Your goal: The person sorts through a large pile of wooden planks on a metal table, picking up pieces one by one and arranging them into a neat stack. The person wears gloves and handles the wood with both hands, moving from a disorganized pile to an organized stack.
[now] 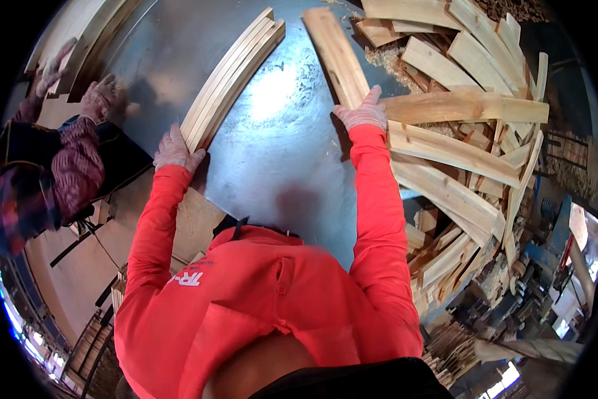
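My left hand [178,150], in a thin pale glove, is closed round the near end of a bundle of wooden strips [231,80]. The strips lie side by side and slant away to the far right on the metal table. My right hand [365,114], also gloved, grips the near end of a wooden plank [332,50], which points away to the far left. Bare shiny metal tabletop [279,153] shows between the two pieces. The undersides of both are hidden, as are parts of my fingers.
A jumbled heap of wooden boards [455,179] with sawdust lies close to my right arm. At the left, a co-worker's gloved hands [102,98] are near long boards [89,46] at the table's far left. Machinery [545,266] stands at the right.
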The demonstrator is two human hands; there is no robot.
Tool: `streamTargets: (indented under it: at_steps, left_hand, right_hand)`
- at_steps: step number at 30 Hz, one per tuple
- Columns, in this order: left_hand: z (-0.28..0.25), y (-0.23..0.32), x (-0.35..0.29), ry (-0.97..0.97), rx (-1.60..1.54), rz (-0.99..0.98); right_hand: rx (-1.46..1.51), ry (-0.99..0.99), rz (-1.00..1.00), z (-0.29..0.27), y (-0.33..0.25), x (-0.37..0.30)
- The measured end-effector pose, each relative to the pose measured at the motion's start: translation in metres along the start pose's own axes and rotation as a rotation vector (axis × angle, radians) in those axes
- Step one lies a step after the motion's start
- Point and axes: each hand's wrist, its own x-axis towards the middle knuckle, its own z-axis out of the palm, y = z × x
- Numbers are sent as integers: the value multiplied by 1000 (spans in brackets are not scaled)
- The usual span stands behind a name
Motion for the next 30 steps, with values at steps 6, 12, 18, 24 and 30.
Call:
streamTargets:
  at_steps: [6,12,18,24,30]
  left_hand:
    - [-91,78,-35,500,-596,883]
    - [-115,181,-42,-424,319,917]
    - [-31,143,-45,-1014,-932,665]
    - [19,83,-12,-723,-1320,314]
    - [82,113,-19,-529,-1466,34]
  right_hand:
    - [-47,59,-330,-46,25,-122]
    - [-362,459,-1099,-68,74,-130]
    - [-253,867,-755,-121,194,-66]
    - [-871,-172,-244,-114,231,-58]
    - [-292,-431,-104,-96,147,-64]
